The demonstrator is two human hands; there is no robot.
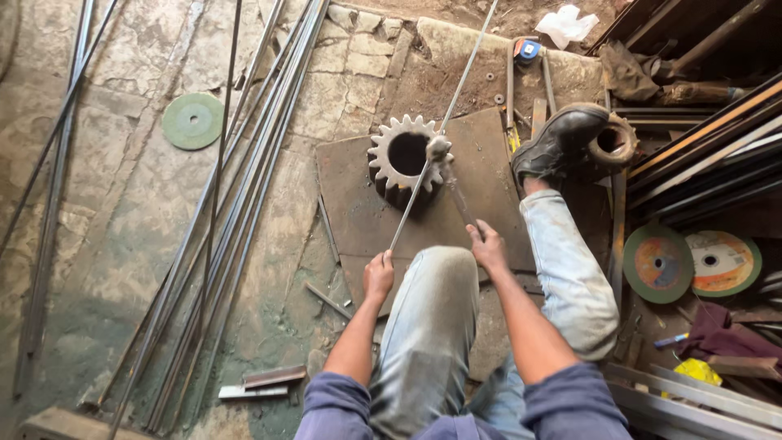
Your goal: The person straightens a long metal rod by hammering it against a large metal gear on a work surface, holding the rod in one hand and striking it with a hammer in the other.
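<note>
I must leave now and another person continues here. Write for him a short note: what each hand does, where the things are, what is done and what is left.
Left hand: closed around the near end of the long thin steel rod.
Right hand: grips the hammer by its handle; the head rests on the rod.
The rod lies across the toothed gear, which sits on the rusty steel plate. The boot rests on a smaller gear to the right.
Done: rod placed over the gear, hammer on it.
Left: no bend or cut shows in the rod yet.

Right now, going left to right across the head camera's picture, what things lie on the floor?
Green disc → bundle of long rods → toothed gear → black boot → two cutting discs.
</note>
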